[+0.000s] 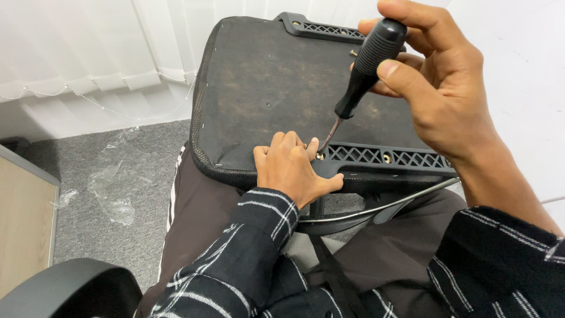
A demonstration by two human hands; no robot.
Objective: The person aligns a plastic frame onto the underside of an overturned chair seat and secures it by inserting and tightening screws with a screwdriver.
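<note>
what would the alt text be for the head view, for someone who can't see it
A right hand holds a black-handled screwdriver, its tip at a screw in a black plastic bracket on the underside of a chair seat resting on the person's lap. The left hand steadies the bracket beside the screw. Grey carpet with clear plastic wrap lies at left.

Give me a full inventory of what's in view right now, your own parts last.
chair seat base: one, black, upside down on the lap
armrest bracket: one, black lattice, near edge of the seat
second bracket: one, black, far edge
screw: one, brass-coloured, at the screwdriver tip
screwdriver: one, black handle, tilted
plastic wrap: clear, on grey carpet
blinds: white, left
left hand: steadying the screw
right hand: gripping the screwdriver
</note>
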